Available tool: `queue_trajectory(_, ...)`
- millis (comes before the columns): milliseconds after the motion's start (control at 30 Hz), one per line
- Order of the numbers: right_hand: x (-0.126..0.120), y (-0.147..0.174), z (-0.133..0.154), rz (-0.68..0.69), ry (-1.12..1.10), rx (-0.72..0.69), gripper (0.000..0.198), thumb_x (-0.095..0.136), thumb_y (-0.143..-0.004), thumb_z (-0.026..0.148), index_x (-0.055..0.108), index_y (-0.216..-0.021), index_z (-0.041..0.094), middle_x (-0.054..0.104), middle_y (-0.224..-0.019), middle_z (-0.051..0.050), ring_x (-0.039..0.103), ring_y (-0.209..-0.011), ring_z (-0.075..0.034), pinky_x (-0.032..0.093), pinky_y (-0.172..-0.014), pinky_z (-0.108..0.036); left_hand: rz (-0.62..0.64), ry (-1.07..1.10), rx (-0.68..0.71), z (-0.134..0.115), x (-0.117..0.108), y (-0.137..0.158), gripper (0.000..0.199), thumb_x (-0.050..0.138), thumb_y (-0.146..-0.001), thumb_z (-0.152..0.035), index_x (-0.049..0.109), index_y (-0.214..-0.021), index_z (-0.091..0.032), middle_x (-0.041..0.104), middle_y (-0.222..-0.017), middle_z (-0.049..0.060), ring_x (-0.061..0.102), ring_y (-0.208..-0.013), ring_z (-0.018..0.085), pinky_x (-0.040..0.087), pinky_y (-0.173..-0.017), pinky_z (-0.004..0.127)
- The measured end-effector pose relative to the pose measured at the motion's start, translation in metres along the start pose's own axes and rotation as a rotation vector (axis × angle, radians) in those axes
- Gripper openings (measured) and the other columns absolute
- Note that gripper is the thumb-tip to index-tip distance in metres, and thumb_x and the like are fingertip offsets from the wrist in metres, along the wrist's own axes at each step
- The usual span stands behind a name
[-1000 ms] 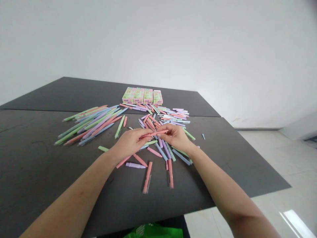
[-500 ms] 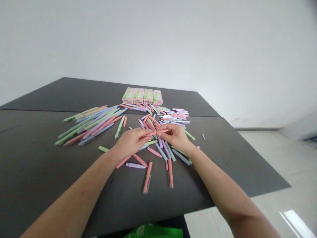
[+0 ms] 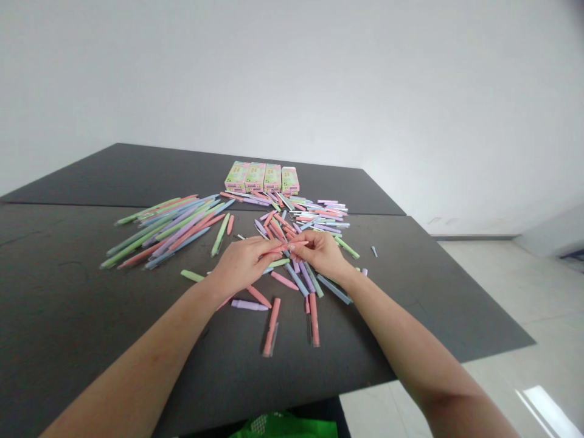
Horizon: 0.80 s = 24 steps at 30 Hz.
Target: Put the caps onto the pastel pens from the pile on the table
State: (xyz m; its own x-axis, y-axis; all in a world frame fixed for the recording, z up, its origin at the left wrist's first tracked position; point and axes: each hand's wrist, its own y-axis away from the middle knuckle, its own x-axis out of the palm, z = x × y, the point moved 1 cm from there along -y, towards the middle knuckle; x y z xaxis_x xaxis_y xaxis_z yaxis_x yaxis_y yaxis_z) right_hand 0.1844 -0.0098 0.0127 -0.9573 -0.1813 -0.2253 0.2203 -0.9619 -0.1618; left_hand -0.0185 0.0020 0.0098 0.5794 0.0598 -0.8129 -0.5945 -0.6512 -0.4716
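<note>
- Left hand (image 3: 244,260): fingers clamped on the coral-pink pen barrel (image 3: 283,246), left end.
- Right hand (image 3: 325,253): fingers clamped on its right end.
- Barrel: between both hands, neither nearer; long axis left to right, above scattered pen parts (image 3: 297,280) on the tabletop (image 3: 114,322).

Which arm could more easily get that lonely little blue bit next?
Probably the right grip: it's nearer the little blue piece, which lies on that side. The left grip is farther, and both hold a pink pen.

coral-pink pen piece (image 3: 283,247); slim; tapering rightward; nearly level; gripped from both sides
</note>
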Motion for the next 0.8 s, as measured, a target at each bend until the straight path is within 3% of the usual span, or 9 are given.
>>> queue_trajectory(267,-0.002,0.0,-0.002,0.069,0.125,0.044,0.052,0.055,-0.085,0.059,0.061,-0.058,0.014,0.058,-0.046,-0.002,0.047,-0.039,-0.008,0.037,-0.042,-0.02,0.004,0.004,-0.005,0.0,0.001,0.001,0.029,0.05,-0.095,-0.035,0.069,-0.115,-0.025,0.073,-0.094,0.004,0.066,-0.086,0.017,0.047,-0.074,0.027)
queue_trajectory(333,-0.005,0.0,0.0,0.115,0.11,0.036,0.05,0.053,-0.086,0.058,0.064,-0.065,0.014,0.061,-0.052,-0.002,0.05,-0.043,-0.009,0.04,-0.046,-0.021,0.032,0.01,-0.034,0.001,0.0,0.0,0.029,0.05,-0.095,-0.035,0.069,-0.114,-0.025,0.072,-0.095,0.004,0.065,-0.086,0.017,0.046,-0.073,0.027)
queue_trajectory(433,-0.011,0.002,0.006,0.159,0.045,-0.014,0.035,0.064,-0.083,0.048,0.065,-0.093,0.015,0.065,-0.069,-0.001,0.055,-0.055,-0.009,0.043,-0.053,-0.021,0.066,0.014,-0.073,0.003,-0.003,0.0,0.029,0.051,-0.095,-0.034,0.07,-0.114,-0.024,0.072,-0.094,0.004,0.065,-0.085,0.017,0.045,-0.072,0.027)
queue_trajectory(533,-0.017,0.002,0.008,0.153,0.019,-0.078,0.038,0.074,-0.076,0.035,0.059,-0.106,0.018,0.064,-0.077,0.001,0.055,-0.062,-0.01,0.043,-0.057,-0.021,0.072,0.005,-0.1,0.006,-0.004,0.0,0.029,0.053,-0.094,-0.034,0.068,-0.116,-0.025,0.072,-0.089,0.002,0.064,-0.081,0.017,0.044,-0.069,0.026)
queue_trajectory(667,-0.02,0.0,0.003,0.09,0.083,-0.086,0.025,0.07,-0.079,0.036,0.064,-0.093,0.016,0.066,-0.077,-0.002,0.057,-0.064,-0.011,0.044,-0.058,-0.023,0.056,-0.006,-0.085,0.007,-0.004,0.001,0.029,0.053,-0.093,-0.033,0.068,-0.117,-0.025,0.072,-0.089,0.002,0.064,-0.081,0.016,0.044,-0.07,0.026)
queue_trajectory(800,-0.018,-0.001,0.001,0.071,0.154,-0.046,0.032,0.064,-0.083,0.046,0.066,-0.081,0.015,0.066,-0.066,-0.003,0.056,-0.056,-0.011,0.042,-0.052,-0.022,0.027,-0.023,-0.061,0.005,-0.003,0.001,0.029,0.052,-0.094,-0.033,0.069,-0.115,-0.024,0.072,-0.093,0.003,0.065,-0.084,0.017,0.046,-0.072,0.026)
